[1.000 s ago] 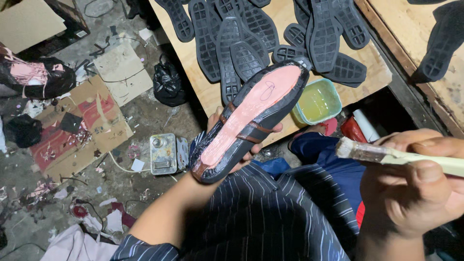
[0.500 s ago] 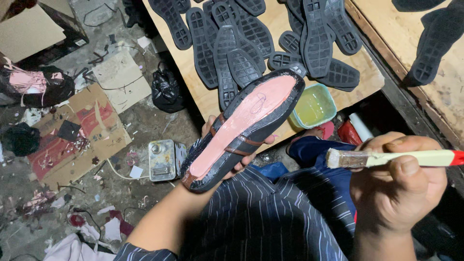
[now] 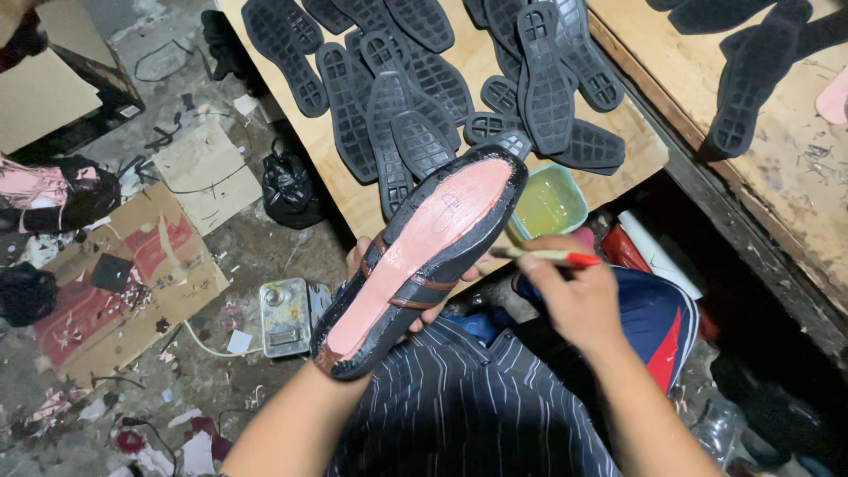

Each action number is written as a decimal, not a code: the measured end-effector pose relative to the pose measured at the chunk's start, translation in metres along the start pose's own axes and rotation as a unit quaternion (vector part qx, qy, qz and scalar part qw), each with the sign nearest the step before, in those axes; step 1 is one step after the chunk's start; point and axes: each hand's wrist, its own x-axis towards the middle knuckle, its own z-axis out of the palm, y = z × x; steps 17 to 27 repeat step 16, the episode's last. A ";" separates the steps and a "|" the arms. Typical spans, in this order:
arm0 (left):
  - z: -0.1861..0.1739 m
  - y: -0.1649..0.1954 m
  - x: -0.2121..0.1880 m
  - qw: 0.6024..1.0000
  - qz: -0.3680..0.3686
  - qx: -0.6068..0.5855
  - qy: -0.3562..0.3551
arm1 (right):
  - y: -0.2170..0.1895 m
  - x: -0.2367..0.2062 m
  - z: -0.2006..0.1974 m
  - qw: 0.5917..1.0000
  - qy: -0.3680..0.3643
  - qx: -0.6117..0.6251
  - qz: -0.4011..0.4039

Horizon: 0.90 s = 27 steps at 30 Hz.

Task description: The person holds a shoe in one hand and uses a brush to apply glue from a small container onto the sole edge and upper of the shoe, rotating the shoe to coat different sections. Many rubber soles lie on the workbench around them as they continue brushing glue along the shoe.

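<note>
Both hands closer now, right hand [image 3: 579,300] brush [image 3: 548,256] beside shoe [image 3: 424,256]

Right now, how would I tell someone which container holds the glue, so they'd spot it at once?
Start at the wooden board piled with black rubber soles. At its near edge, just beyond the right hand holding a brush, sits a small pale-green tub. It is the only open container there, holding yellowish liquid.

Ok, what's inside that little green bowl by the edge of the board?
The green bowl holds a pale yellowish liquid that covers its bottom. Nothing else shows inside. Its near rim is partly hidden by the shoe in the left hand and the brush in the right hand.
</note>
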 end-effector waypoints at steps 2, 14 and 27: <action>0.015 -0.020 -0.003 0.977 0.149 0.094 0.124 | 0.005 -0.003 0.003 0.989 -0.118 0.049 0.072; 0.020 -0.009 -0.031 0.934 0.231 0.154 0.223 | 0.036 0.076 -0.071 0.920 0.171 0.314 0.159; 0.016 -0.015 -0.030 0.941 0.220 0.146 0.212 | 0.046 0.090 -0.065 0.906 0.155 0.331 0.213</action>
